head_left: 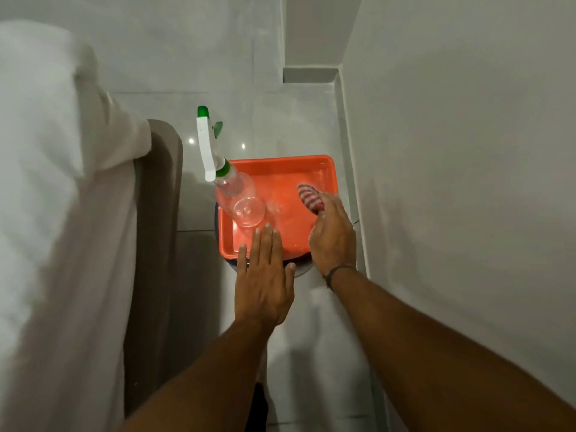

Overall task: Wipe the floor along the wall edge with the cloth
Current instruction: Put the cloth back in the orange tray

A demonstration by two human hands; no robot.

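A red-and-white striped cloth is bunched up over the right side of an orange tray, and my right hand is shut on its near end. My left hand hovers flat with fingers spread over the tray's near edge, holding nothing. The pale tiled floor runs ahead, and the wall edge with its skirting runs along the right of the tray.
A clear spray bottle with a white and green trigger head lies tilted on the tray's left side. A bed with a white sheet and brown frame fills the left. The white wall stands on the right.
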